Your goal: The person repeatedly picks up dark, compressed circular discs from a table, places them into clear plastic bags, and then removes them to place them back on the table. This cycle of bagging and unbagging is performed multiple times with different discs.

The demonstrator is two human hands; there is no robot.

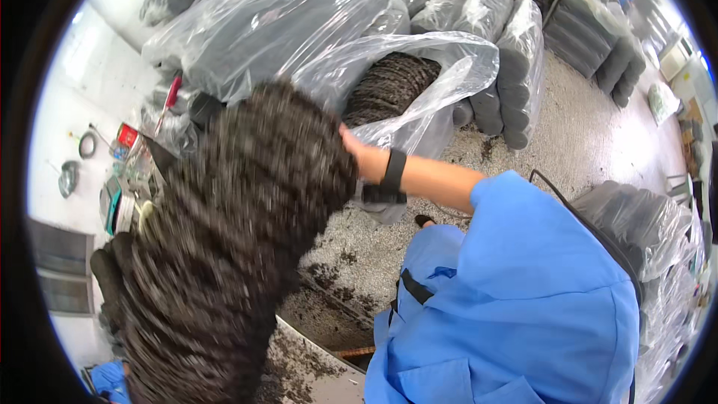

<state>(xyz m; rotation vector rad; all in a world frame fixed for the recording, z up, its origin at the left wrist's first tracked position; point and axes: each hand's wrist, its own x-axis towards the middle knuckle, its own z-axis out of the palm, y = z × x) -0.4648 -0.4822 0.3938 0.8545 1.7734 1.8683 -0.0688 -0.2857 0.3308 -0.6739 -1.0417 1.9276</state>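
A thick, long bundle of dark brown shaggy material (224,217), ridged in layers and smeared by motion, fills the left half of the view. At its upper right end is my right hand (360,155), gripping its side, with some fingers hidden behind it. A black band circles that wrist. My left hand is not visible; only a bit of blue sleeve (110,380) shows at the lower left, beside the bundle. Just beyond my right hand a clear plastic bag (467,56) gapes open, with a similar dark bundle (393,86) lying inside it.
Several clear bags of grey rolls (516,67) stand along the far side. More bagged rolls (636,217) are at the right. Dark crumbs litter the speckled floor (553,127) and a pale surface (314,363) below. A red-handled tool (173,91) and small items lie at the left.
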